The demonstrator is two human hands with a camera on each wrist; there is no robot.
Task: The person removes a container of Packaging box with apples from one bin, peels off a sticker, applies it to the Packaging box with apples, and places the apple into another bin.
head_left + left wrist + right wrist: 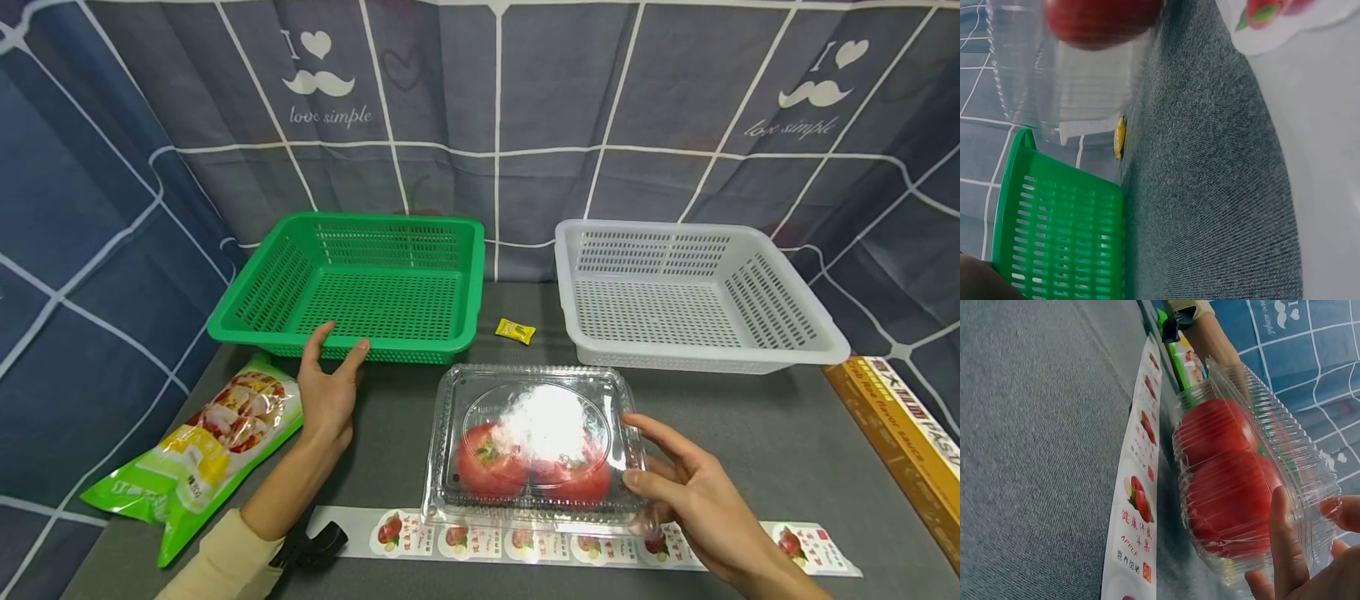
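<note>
My right hand grips the right edge of a clear plastic clamshell box, thumb and fingers at its rim. Two red tomatoes sit inside, under the lid. The box overlaps the label strip in the head view. At the left, my left hand is at the front rim of the green basket, its thumb and a finger spread apart with nothing between them. A green food bag with a picture on it lies beside that hand.
A white basket stands at the back right. Between the baskets lies a small yellow wrapped packet. A long orange-brown carton lies along the right side. Dark grid-patterned cloth walls the back and sides.
</note>
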